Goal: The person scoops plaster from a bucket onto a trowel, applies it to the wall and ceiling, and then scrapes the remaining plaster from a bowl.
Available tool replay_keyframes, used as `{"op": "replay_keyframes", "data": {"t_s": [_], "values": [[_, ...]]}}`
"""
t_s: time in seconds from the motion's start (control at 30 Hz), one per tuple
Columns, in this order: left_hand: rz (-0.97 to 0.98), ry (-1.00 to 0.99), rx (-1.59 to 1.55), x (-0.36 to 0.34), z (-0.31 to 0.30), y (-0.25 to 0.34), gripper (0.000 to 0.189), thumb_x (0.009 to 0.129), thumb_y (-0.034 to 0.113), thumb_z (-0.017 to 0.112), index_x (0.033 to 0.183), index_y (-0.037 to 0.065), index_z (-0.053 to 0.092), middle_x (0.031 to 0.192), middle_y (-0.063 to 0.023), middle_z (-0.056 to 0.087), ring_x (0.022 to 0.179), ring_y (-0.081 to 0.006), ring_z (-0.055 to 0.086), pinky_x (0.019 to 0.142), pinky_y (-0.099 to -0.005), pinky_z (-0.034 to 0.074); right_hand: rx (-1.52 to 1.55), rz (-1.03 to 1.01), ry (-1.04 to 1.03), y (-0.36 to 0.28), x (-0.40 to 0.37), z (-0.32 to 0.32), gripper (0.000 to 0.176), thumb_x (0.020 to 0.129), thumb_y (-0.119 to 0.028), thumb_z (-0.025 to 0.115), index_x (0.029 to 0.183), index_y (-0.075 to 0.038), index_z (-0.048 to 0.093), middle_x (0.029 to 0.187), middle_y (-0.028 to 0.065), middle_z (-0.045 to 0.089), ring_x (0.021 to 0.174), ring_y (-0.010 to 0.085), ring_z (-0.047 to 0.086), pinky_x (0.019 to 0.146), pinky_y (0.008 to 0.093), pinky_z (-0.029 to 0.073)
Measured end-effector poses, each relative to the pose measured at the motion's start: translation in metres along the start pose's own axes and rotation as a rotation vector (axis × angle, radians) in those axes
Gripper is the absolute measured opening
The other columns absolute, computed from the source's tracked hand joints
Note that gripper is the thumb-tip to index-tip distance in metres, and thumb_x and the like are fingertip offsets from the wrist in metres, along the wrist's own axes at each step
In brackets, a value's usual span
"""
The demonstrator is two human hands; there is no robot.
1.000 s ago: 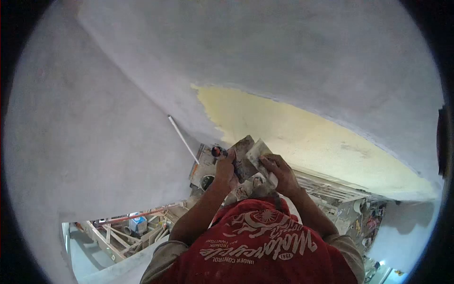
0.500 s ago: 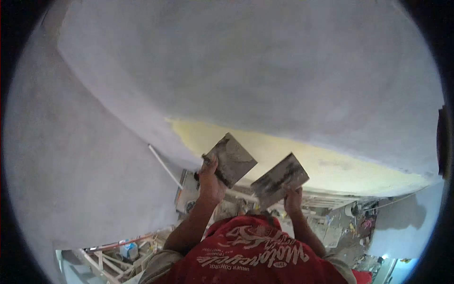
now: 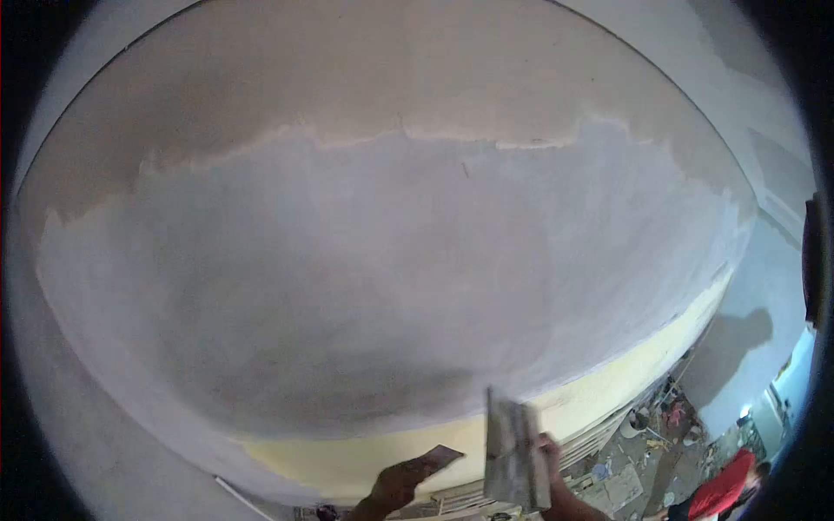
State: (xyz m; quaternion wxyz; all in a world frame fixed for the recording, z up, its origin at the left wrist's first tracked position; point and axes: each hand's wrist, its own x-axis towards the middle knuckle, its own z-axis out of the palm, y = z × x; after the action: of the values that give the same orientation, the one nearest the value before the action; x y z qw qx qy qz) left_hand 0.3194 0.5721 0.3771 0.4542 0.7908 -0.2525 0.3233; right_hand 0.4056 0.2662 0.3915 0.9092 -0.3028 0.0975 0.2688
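Left hand point(image 3: 395, 484): fingers closed on small scraper point(image 3: 441, 455), lower in view than before. Right hand point(image 3: 548, 453): fingers gripping large trowel point(image 3: 512, 456), now upright, in front of the yellow wall strip point(image 3: 365, 462)

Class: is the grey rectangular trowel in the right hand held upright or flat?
Upright: the grey plaster-smeared rectangular trowel stands on end in the right hand.
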Motion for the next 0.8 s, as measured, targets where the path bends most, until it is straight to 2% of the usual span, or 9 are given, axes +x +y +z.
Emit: {"op": "replay_keyframes", "data": {"t_s": [0.1,0.17,0.2,0.33,0.37,0.4,0.47,0.63,0.8], "values": [[-0.152,0.186,-0.243,0.046,-0.034,-0.01,0.033,0.096,0.032,0.04,0.092,0.006,0.06,0.099,-0.0171,0.067,0.098,-0.033,0.064,0.087,-0.0456,0.051,-0.023,-0.479,-0.086,-0.037,-0.069,0.141,0.066,0.069,-0.035,0.06,0.124,-0.001,0.047,0.113,0.0178,0.057,0.099,0.0369,0.056,0.085,0.0489,0.047],[0.156,0.308,-0.113,0.088,-0.064,-0.022,0.016,0.092,0.022,0.044,0.087,0.008,0.05,0.092,-0.0197,0.067,0.091,-0.0346,0.066,0.077,-0.0441,0.054,-0.188,-0.756,-0.099,-0.062,-0.081,0.16,0.061,0.073,-0.03,0.06,0.124,0.0,0.046,0.112,0.0166,0.056,0.099,0.035,0.057,0.084,0.0462,0.049],[0.277,0.256,-0.045,0.106,-0.079,-0.024,0.014,0.09,0.021,0.046,0.088,0.008,0.049,0.094,-0.0203,0.066,0.092,-0.0353,0.066,0.077,-0.0448,0.054,0.1,-0.715,-0.075,-0.075,-0.08,0.156,0.058,0.073,-0.022,0.062,0.125,0.0,0.045,0.113,0.0156,0.056,0.101,0.0336,0.057,0.086,0.0456,0.049],[0.419,-0.015,0.178,0.118,-0.103,-0.045,0.012,0.087,0.018,0.049,0.087,0.006,0.045,0.098,-0.0218,0.065,0.095,-0.0379,0.064,0.082,-0.0475,0.053,-0.698,-1.668,-0.166,-0.131,-0.076,0.217,0.048,0.081,0.002,0.058,0.127,-0.002,0.043,0.122,0.0103,0.052,0.109,0.0263,0.053,0.094,0.0424,0.045],[0.432,-0.025,0.154,0.118,-0.101,-0.053,0.012,0.087,0.018,0.049,0.087,0.006,0.045,0.098,-0.0218,0.065,0.095,-0.0379,0.064,0.082,-0.0475,0.053,-1.131,-1.649,-0.079,-0.149,-0.092,0.251,0.042,0.084,0.002,0.056,0.124,-0.001,0.046,0.116,0.0113,0.055,0.106,0.0243,0.054,0.095,0.0384,0.043],[0.525,0.029,0.064,0.118,-0.095,-0.062,0.013,0.086,0.017,0.049,0.087,0.005,0.045,0.099,-0.0219,0.065,0.094,-0.0388,0.064,0.084,-0.0485,0.052,-1.561,-1.98,0.28,-0.157,-0.099,0.307,0.035,0.086,0.0,0.055,0.121,0.001,0.05,0.114,0.0143,0.058,0.105,0.0229,0.056,0.095,0.0347,0.042],[0.612,0.08,-0.056,0.124,-0.089,-0.068,0.013,0.085,0.017,0.05,0.086,0.005,0.044,0.099,-0.0221,0.065,0.094,-0.0396,0.064,0.086,-0.0496,0.051,-1.727,-2.22,0.348,-0.184,-0.094,0.373,0.048,0.084,-0.005,0.062,0.131,-0.005,0.048,0.129,0.0155,0.054,0.12,0.0284,0.051,0.098,0.0368,0.043],[0.647,0.095,0.101,0.133,-0.107,-0.046,0.006,0.086,0.012,0.045,0.086,0.005,0.044,0.098,-0.0215,0.064,0.092,-0.036,0.065,0.081,-0.0469,0.055,-1.873,-2.491,0.439,-0.23,-0.068,0.459,0.06,0.081,0.007,0.053,0.137,-0.01,0.04,0.136,0.0153,0.046,0.127,0.0315,0.043,0.108,0.0436,0.033],[0.639,0.137,0.008,0.184,-0.072,-0.074,0.006,0.087,0.014,0.045,0.088,0.008,0.045,0.097,-0.0193,0.065,0.09,-0.0344,0.066,0.079,-0.0443,0.056,-1.965,-2.316,0.555,-0.258,0.025,0.403,0.072,0.08,0.011,0.051,0.144,-0.013,0.029,0.146,0.0163,0.031,0.136,0.0353,0.027,0.112,0.0491,0.023]]}}
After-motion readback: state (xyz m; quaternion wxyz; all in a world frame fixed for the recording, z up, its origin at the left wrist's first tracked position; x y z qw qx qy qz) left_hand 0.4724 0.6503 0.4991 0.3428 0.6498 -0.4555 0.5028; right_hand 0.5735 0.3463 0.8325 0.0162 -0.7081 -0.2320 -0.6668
